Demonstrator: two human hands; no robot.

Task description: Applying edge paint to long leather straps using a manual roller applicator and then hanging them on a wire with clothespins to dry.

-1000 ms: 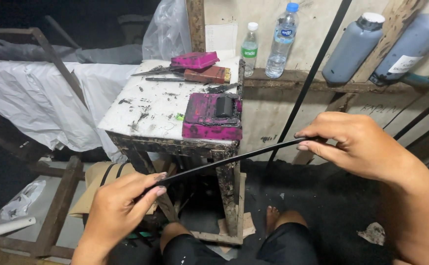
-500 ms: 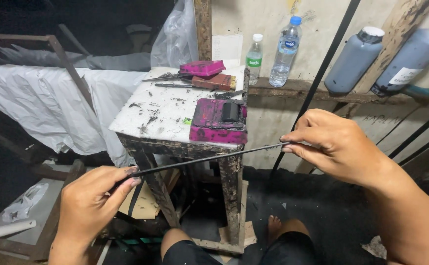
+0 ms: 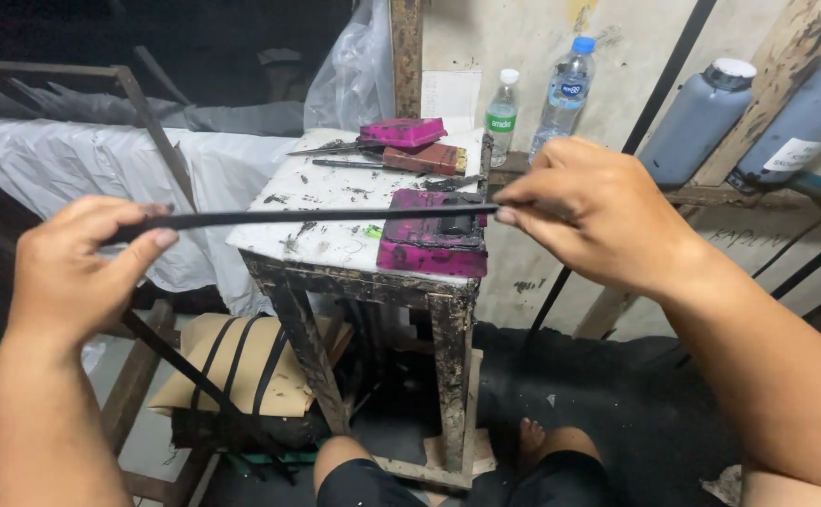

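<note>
Left hand (image 3: pixel 68 272) curled nearly shut, thumb pressed against forefinger, pinching one end of a thin black strip (image 3: pixel 307 217). Right hand (image 3: pixel 598 211) likewise closed to a pinch, thumb and forefinger tips clamped on the other end, remaining fingers folded loosely above. Strip stretched taut and almost level between the two hands, raised in front of a small stool (image 3: pixel 335 239) with a white, paint-stained top and dark, grimy legs. On the stool top, near the front right corner, a magenta-stained block (image 3: pixel 429 246) with a dark clip on it, crossed by the strip as seen from above; whether touching or held clear, cannot tell. Farther back on the top, a second magenta block (image 3: pixel 401 132), a reddish-brown block (image 3: pixel 429 160) just beside it, and scissors (image 3: pixel 326 149) lying flat. Behind the stool, on a wooden ledge against the wall, two clear plastic bottles (image 3: pixel 565 94) standing upright side by side, and farther right two large grey jugs (image 3: pixel 702 122) leaning against the wall. White plastic sheeting (image 3: pixel 63 164) draped over a frame at left. Under the stool, a tan cushion (image 3: pixel 241 366) wrapped with black straps. At the bottom edge, bare knees and a bare foot (image 3: pixel 533 437) on the dark floor.
</note>
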